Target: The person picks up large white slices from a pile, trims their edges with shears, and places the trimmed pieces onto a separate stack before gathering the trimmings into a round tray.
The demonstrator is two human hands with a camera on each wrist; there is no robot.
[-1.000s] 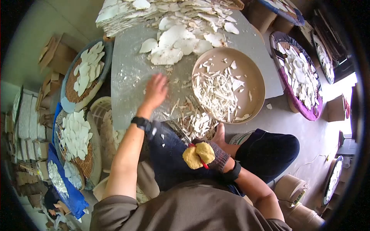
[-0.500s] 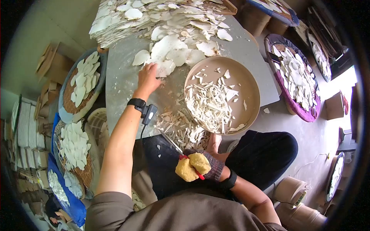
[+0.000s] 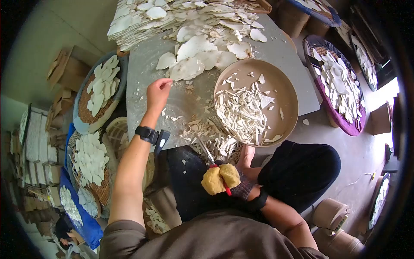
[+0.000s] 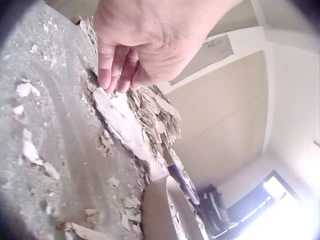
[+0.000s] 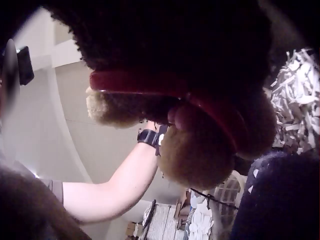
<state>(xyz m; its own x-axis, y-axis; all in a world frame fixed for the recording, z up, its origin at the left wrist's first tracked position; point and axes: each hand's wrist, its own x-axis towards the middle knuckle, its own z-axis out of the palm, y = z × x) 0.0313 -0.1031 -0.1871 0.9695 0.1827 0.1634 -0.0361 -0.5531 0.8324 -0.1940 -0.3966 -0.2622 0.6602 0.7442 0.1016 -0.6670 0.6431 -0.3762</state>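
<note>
My left hand (image 3: 157, 97) is over the left part of the grey table, its thumb and fingers pinching the near left edge of a flat white slice (image 3: 188, 69). In the left wrist view the fingertips (image 4: 106, 82) meet at the end of that slice. Low over my lap, my right hand (image 3: 245, 186) in a dark knitted glove holds scissors (image 3: 205, 152). Their red handles are wrapped in thick yellow padding (image 3: 213, 180), and the blades point up and left toward the table edge. The gloved fingers are mostly dark in the right wrist view.
A round tan tray (image 3: 284, 99) holds white strips at the right of the table (image 3: 142, 64). More cuttings (image 3: 220, 144) lie in front of it. Stacked slices (image 3: 142, 21) rise at the back. Baskets of slices (image 3: 338, 82) stand either side.
My left hand went from above the table to the slices, then moved slightly back and now pinches one's edge. My right hand keeps hold of the scissors in nearly the same place.
</note>
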